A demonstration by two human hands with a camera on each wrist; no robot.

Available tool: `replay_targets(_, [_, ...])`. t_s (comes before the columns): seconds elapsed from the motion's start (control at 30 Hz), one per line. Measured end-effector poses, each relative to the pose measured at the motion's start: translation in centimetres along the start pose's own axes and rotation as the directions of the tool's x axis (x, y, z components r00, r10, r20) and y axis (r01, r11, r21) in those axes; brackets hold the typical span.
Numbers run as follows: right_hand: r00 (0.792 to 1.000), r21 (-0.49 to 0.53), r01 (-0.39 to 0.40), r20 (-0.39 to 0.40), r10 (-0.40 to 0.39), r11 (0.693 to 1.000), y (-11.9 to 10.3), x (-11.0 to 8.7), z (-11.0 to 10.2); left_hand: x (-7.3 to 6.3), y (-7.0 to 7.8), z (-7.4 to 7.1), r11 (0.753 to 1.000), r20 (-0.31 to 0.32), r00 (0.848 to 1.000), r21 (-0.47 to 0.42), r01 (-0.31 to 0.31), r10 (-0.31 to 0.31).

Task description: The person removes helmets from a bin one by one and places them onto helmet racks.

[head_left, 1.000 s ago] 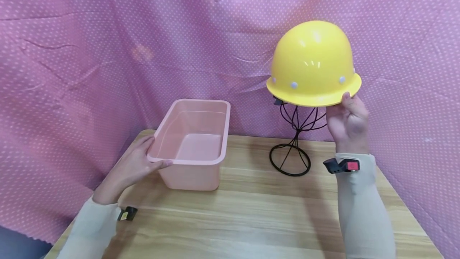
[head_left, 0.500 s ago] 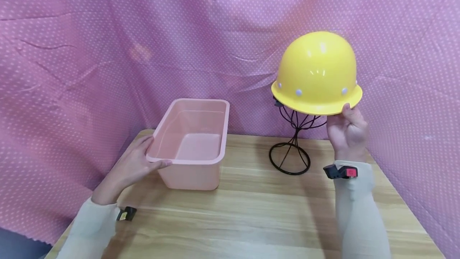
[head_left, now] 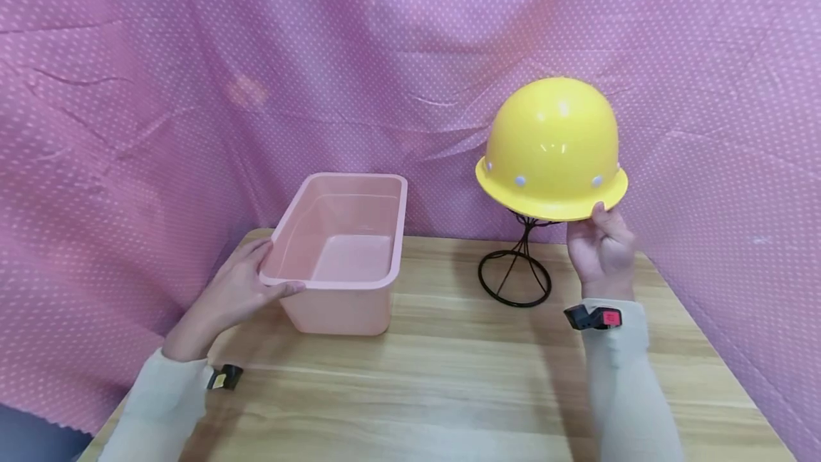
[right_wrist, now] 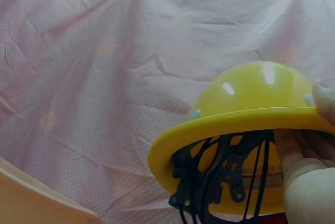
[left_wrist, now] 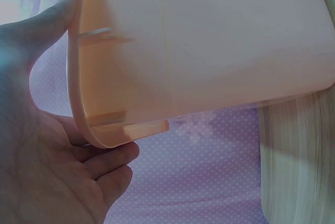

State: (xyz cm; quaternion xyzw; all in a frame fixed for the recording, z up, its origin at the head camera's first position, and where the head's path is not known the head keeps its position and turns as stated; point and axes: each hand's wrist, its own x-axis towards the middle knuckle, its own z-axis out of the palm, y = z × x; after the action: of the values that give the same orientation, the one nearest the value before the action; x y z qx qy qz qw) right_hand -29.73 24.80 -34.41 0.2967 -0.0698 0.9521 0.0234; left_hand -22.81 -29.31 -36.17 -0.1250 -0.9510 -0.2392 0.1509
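Note:
A yellow hard hat (head_left: pixel 553 145) with pale rivets sits over the top of a black wire stand (head_left: pixel 522 252) in the head view. The right hand (head_left: pixel 603 252) pinches its brim at the near right, thumb on top and fingers underneath. In the right wrist view the dark inner harness (right_wrist: pixel 225 169) shows below the shell, with stand wires among it. The left hand (head_left: pixel 237 287) grips the near left corner of a pink plastic bin (head_left: pixel 336 311); in the left wrist view the thumb and fingertips (left_wrist: pixel 118 179) meet its rim. The stand's upper part is hidden by the hat.
Both the bin and the stand's ring base rest on a light wooden table (head_left: pixel 449 376). A pink dotted cloth (head_left: pixel 308 77) hangs close behind and along both sides. The bin stands left of the stand, with bare wood between them.
My right hand has lowered the hard hat, lastly shifting it left, so it now covers more of the wire stand. The left hand keeps its hold on the bin's corner.

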Motion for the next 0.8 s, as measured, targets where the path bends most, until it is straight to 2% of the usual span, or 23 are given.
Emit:
replay_targets(0.3, [1.0, -0.048, -0.009, 0.016, 0.009, 0.999, 0.8, -1.3, -1.1, -0.1, 0.0, 0.0, 0.999, -0.009, 0.999, -0.008, -0.033, 0.033])
replay_targets(0.57, [0.999, 0.034, -0.033, -0.025, 0.033, 0.999, 0.8, -2.5, -2.4, 0.1, 0.3, -0.3, 0.999, -0.009, 0.999, -0.012, -0.036, 0.036])
replay_targets(0.8, [0.997, 0.049, -0.081, 0.017, 0.08, 0.996, 0.5, -2.8, -3.0, 0.0, 0.1, -0.2, 1.0, 0.0, 1.0, -0.015, -0.02, 0.02])
